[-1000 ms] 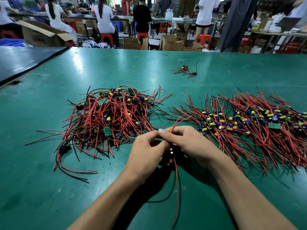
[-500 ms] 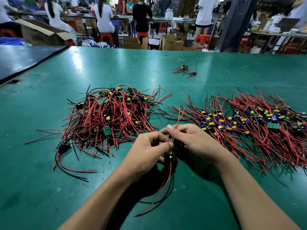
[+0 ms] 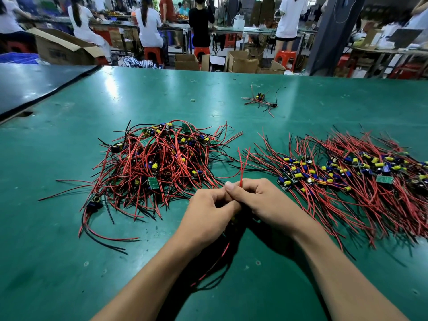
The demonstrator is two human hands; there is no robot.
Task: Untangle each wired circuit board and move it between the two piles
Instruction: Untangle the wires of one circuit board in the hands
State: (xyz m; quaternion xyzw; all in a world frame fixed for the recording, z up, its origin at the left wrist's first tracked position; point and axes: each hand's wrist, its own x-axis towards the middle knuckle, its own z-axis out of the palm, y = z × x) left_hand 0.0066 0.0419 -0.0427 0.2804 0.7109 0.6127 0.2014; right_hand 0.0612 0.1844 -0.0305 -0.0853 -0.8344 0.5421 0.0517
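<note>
Two heaps of small circuit boards with red and black wires lie on the green table: a tangled pile on the left and a flatter, spread pile on the right. Between them, near me, my left hand and my right hand are pressed together, both gripping one wired circuit board. The board itself is mostly hidden under my fingers. Its red wires stick up from my right fingers, and other red and black wires trail down beneath my left wrist.
A lone wired board lies farther back on the table, with a small rubber band to its left. A darker table adjoins at the left. Behind the far edge are cardboard boxes, red stools and several people at benches.
The red wires in my right fingers have swung up to point away from me. The trailing wires below my hands have been drawn in and swung left. My hands have closed tighter together.
</note>
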